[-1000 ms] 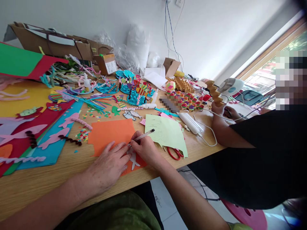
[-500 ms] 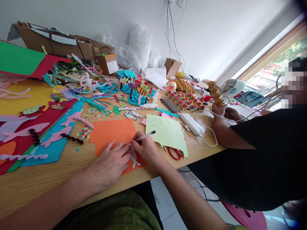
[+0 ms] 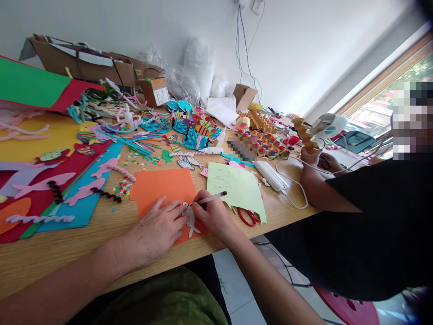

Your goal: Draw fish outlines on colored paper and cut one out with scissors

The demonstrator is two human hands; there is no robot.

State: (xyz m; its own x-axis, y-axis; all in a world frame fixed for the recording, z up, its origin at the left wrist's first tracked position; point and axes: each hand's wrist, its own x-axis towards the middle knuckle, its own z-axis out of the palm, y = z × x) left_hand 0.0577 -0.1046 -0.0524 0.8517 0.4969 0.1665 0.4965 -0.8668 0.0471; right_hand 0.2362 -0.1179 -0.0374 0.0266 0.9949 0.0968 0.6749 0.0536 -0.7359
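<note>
An orange sheet lies on the wooden table, with a small white fish cutout on its lower right part. My left hand rests flat on the sheet, fingers spread, its fingertips at the left edge of the fish. My right hand grips a pen, tip down beside the fish's head. Just right of the orange sheet is a pale green sheet with faint pencil lines. Red-handled scissors lie partly under it.
Coloured sheets with fish shapes cover the table's left side. Pipe cleaners, paper pieces and cardboard boxes stand behind. At the right, a person's hand holds a wavy tan strip near a white fan and a cable.
My right hand has moved slightly right with the pen, uncovering more of the white fish. My left hand stays on the sheet. The camera view has shifted a little.
</note>
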